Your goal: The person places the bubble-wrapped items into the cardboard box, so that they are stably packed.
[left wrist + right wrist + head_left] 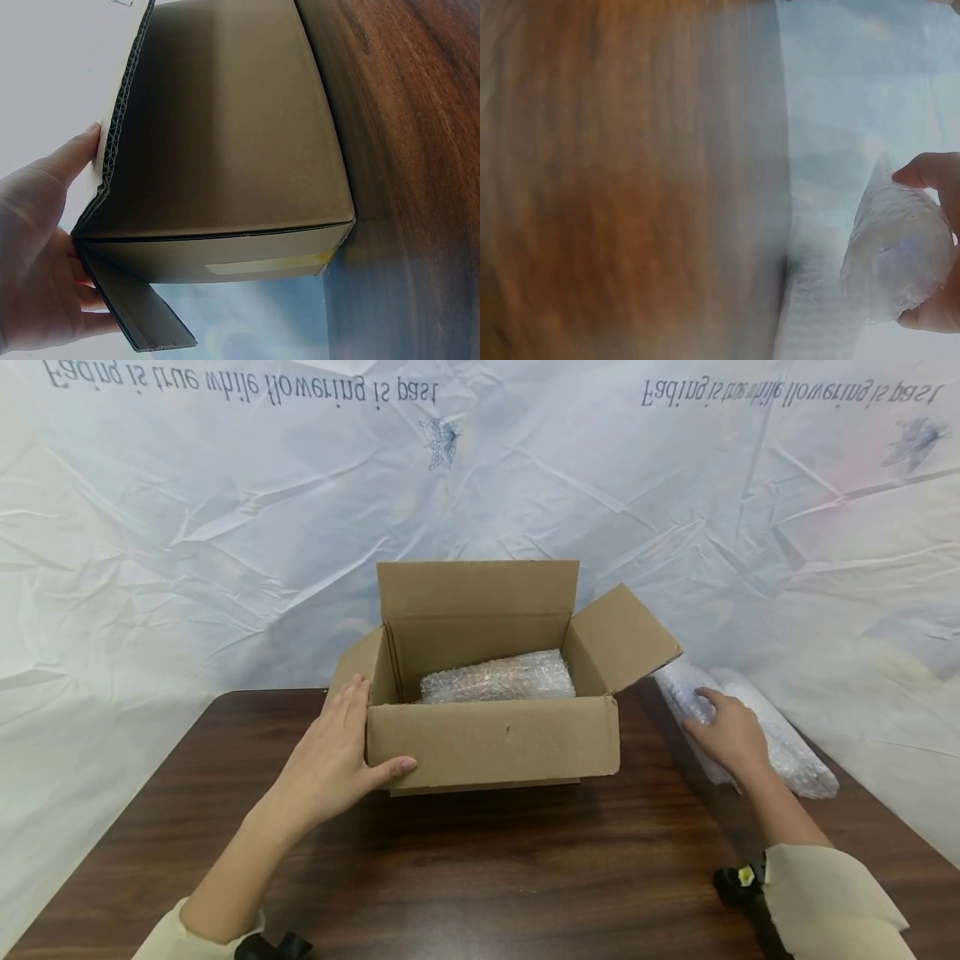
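An open cardboard box stands on the table with its flaps folded out. Inside it lies a bubble-wrapped bundle, its contents hard to make out. My left hand grips the box's near left corner, thumb on the front flap and fingers against the side flap; the left wrist view shows this hand at the flap edges. To the right of the box, my right hand holds a bubble-wrapped roll. In the right wrist view, thumb and fingers curl round this roll.
Another bubble-wrapped roll lies on the table's right side, beside the right hand. The dark wooden table ends at a pale printed cloth hanging behind and at both sides. The box's right flap sticks outward.
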Tool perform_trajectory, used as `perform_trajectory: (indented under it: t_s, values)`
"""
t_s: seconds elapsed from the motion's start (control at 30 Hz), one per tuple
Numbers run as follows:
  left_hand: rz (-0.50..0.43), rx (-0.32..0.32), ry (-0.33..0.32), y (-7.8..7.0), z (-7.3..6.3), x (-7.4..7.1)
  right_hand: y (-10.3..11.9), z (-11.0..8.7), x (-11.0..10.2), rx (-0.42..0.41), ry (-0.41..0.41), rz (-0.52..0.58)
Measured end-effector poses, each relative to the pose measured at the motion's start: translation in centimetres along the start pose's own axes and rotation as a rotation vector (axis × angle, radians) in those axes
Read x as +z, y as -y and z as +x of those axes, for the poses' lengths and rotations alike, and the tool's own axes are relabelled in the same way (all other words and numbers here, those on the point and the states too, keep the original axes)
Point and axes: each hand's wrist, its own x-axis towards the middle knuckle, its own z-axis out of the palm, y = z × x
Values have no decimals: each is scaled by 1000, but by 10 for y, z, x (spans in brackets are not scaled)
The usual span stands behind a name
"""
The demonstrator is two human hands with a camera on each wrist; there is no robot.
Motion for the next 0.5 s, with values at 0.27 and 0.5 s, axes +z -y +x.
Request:
perform_trajectory:
  t_s: [0.27,0.5]
  values:
    - [3,-4,4,0,0,0,5,-3,-18,-18,-150,55]
    - [5,1,2,0,0,1,14,-5,-39,-15,-220,130]
